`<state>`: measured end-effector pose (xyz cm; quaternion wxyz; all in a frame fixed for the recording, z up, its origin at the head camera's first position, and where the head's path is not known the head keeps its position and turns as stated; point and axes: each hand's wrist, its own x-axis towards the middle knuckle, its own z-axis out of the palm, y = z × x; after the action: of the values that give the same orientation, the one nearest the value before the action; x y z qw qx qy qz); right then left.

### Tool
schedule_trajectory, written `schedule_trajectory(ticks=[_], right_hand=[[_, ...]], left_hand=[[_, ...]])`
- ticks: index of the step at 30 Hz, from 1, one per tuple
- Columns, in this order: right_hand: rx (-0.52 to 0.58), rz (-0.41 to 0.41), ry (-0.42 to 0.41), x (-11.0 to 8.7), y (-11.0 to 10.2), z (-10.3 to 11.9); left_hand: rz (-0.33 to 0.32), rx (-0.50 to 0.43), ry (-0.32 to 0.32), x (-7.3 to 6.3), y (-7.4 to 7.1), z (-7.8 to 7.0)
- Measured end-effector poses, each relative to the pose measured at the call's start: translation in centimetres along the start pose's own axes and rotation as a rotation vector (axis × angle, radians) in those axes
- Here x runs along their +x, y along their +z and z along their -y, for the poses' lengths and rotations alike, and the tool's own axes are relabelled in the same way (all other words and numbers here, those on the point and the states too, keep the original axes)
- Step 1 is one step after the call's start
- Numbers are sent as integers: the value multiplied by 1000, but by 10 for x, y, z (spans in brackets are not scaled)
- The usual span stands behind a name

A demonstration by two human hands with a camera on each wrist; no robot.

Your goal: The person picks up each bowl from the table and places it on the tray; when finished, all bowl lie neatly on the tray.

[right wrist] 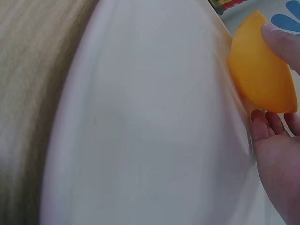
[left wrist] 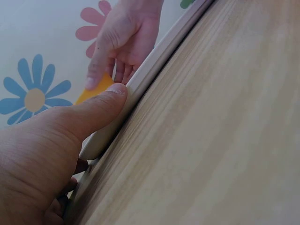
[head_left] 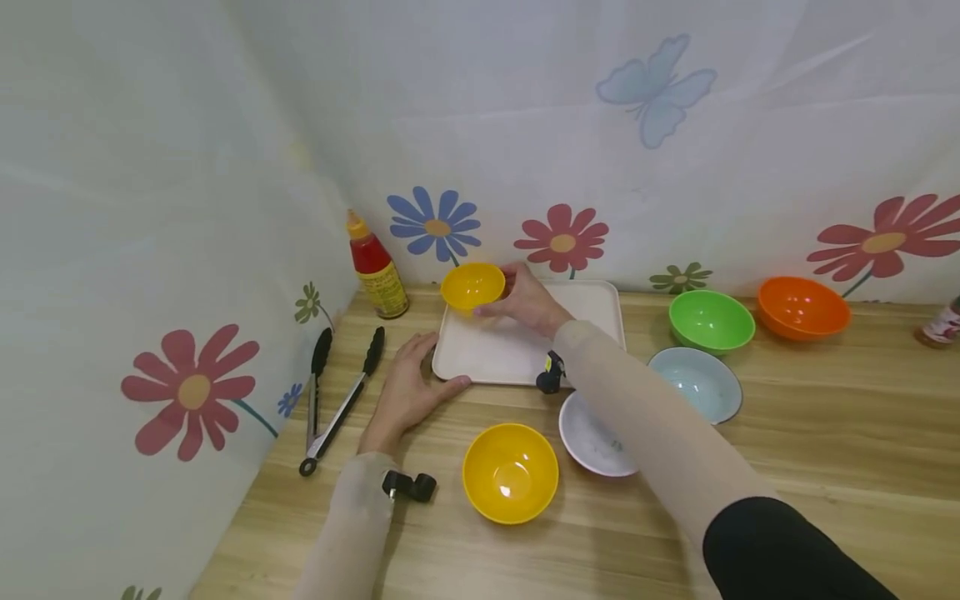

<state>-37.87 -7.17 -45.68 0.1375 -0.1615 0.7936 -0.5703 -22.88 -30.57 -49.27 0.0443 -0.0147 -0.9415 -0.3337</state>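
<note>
Your right hand (head_left: 525, 302) pinches a yellow bowl (head_left: 468, 287) between thumb and fingers, at the far left corner of the white tray (head_left: 502, 356); whether bowl and tray touch, you cannot tell. Your left hand (head_left: 405, 387) has its fingers spread wide about the tray's near left corner, thumb on the rim. Closer to you than both hands' fingers, a second yellow bowl (head_left: 510, 475) shows its glossy inside. Right of your right fingers sit a white bowl (head_left: 591, 437), partly behind your forearm, a pale blue bowl (head_left: 707, 387), a green bowl (head_left: 711, 321) and an orange bowl (head_left: 804, 308).
</note>
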Motion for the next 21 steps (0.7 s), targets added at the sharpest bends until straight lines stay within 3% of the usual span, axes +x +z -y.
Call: schedule_trajectory(ticks=[13, 21], right_hand=[[-69, -73, 42, 0, -6, 6], [14, -58, 16, -4, -9, 6]], left_hand=[[17, 7, -20, 4, 5, 1], [2, -14, -30, 1, 5, 5]])
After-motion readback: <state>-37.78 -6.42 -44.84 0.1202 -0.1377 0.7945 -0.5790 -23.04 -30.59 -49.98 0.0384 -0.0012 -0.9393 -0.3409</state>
